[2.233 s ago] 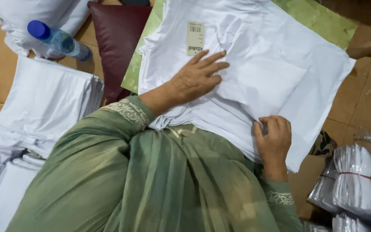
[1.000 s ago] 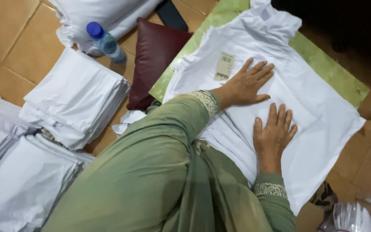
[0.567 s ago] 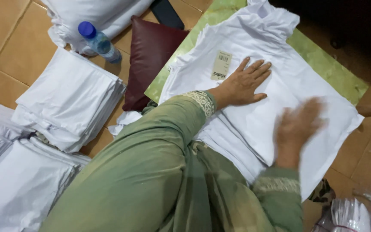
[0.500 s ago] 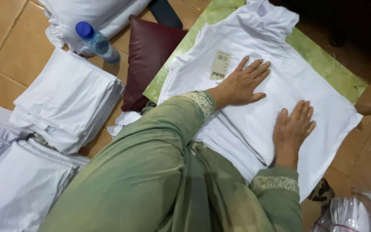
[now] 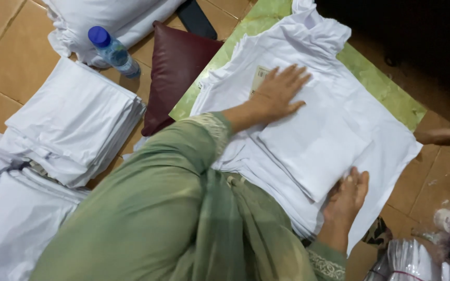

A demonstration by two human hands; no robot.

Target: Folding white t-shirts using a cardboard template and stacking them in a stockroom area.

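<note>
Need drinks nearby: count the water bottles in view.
1: a blue-capped water bottle lies on the floor at upper left, against a white cloth bundle and above the folded white stack. Others may be hidden.

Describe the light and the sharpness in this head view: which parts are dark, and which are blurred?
Head view: the top right corner is almost black; the white folded garment is bright but keeps its creases; the right hand is slightly motion-blurred, the left hand sharper; the blue-capped bottle is clear.

Blue-capped bottle [image 5: 111, 50], maroon cushion [image 5: 175, 67].
</note>
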